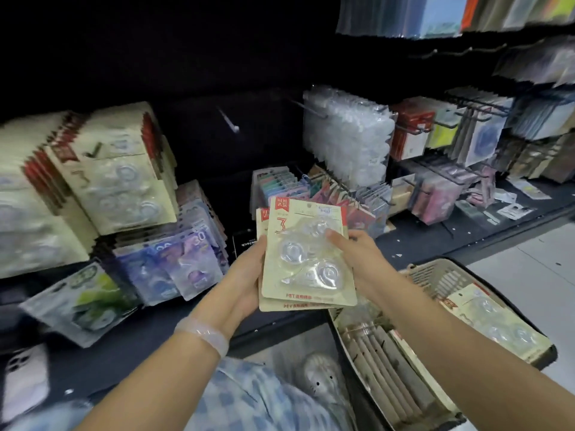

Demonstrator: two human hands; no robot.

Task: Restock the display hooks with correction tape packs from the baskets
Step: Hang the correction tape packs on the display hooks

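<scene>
A small stack of cream correction tape packs (306, 255) with clear blisters and a red "3" is held between both hands in the middle of the view. My left hand (245, 272) grips the stack's left edge from below. My right hand (357, 259) holds the right edge, thumb lying on the top blister. A beige basket (441, 278) at lower right holds more of the same packs, upright in rows and one lying flat. Matching packs (124, 169) hang thickly on hooks at the left. A bare hook (228, 121) sticks out of the dark back panel above the stack.
Purple and green packs (174, 262) hang below the cream ones at left. Clear blister packs (345, 135) and assorted stationery fill hooks at right over a dark shelf base (435, 231). A white phone (25, 381) lies at lower left. Grey floor shows at far right.
</scene>
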